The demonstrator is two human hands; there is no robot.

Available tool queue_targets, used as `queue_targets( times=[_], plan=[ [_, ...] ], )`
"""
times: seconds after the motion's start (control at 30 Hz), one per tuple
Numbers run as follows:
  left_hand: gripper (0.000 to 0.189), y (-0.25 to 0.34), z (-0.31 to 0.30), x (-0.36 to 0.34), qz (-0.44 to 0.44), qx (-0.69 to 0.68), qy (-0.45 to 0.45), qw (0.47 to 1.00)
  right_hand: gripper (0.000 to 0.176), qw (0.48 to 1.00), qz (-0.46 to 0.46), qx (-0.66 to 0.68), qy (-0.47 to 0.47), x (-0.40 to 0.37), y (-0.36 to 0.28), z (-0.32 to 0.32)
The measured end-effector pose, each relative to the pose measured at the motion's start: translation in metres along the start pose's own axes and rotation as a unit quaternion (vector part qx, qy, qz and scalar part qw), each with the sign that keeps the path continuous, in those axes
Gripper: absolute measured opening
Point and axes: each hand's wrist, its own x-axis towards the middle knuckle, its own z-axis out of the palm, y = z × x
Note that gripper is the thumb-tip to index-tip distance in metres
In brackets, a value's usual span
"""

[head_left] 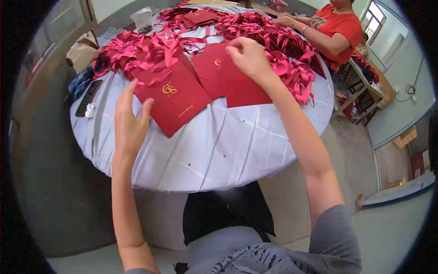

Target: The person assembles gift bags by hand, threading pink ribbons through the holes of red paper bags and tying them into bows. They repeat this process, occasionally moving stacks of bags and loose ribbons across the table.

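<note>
My left hand (130,116) is open, thumb and fingers apart, at the left edge of a flat dark-red paper bag (175,107) with a gold emblem. Pink-red ribbon (153,55) is heaped over that bag's far end. My right hand (250,58) is closed, its fingers curled down over a second red bag (211,68) with a similar emblem. Whatever those fingers hold is hidden from this view. Below the right wrist lies a plain red bag (246,93), partly overlapping the second one.
The round table wears a white cloth (196,160). A phone (89,98) and a small white object (91,110) rest at its left, near a cream bag (83,51). A clear plastic container (142,19) stands behind. Across the table, a person in red (340,32) handles stacked ribboned bags (273,34).
</note>
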Motion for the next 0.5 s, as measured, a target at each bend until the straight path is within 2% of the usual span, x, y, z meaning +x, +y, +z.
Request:
queue_targets(
  times=[0.07,0.1,0.2,0.27,0.3,0.4,0.47,0.5],
  plan=[
    [0.043,0.007,0.007,-0.011,0.061,0.002,-0.059,0.996,0.021,0.995,0.095,0.031,0.011,-0.017,0.016,-0.028],
    [0.041,0.017,0.011,-0.012,0.072,-0.01,-0.077,0.994,0.019,0.996,0.081,-0.034,0.034,-0.027,0.038,-0.032],
    [0.038,0.035,0.029,-0.005,0.099,-0.077,-0.137,0.983,0.02,0.989,0.13,-0.073,0.024,-0.054,0.071,-0.043],
    [0.039,0.051,0.048,0.008,0.128,-0.107,-0.164,0.972,0.023,0.984,0.144,-0.087,0.051,-0.069,0.078,-0.041],
    [0.04,0.058,0.06,0.015,0.129,-0.134,-0.168,0.968,0.027,0.982,0.123,-0.126,0.069,-0.075,0.073,-0.041],
    [0.047,0.066,0.104,0.041,0.137,-0.168,-0.175,0.96,0.028,0.983,0.167,-0.036,0.067,-0.079,0.075,-0.035],
    [0.055,0.07,0.133,0.057,0.1,-0.16,-0.125,0.974,0.033,0.984,0.16,-0.035,0.064,-0.081,0.074,-0.032],
    [0.06,0.068,0.144,0.067,0.111,-0.142,-0.135,0.974,0.032,0.986,0.145,-0.005,0.079,-0.082,0.071,-0.033]
  ],
)
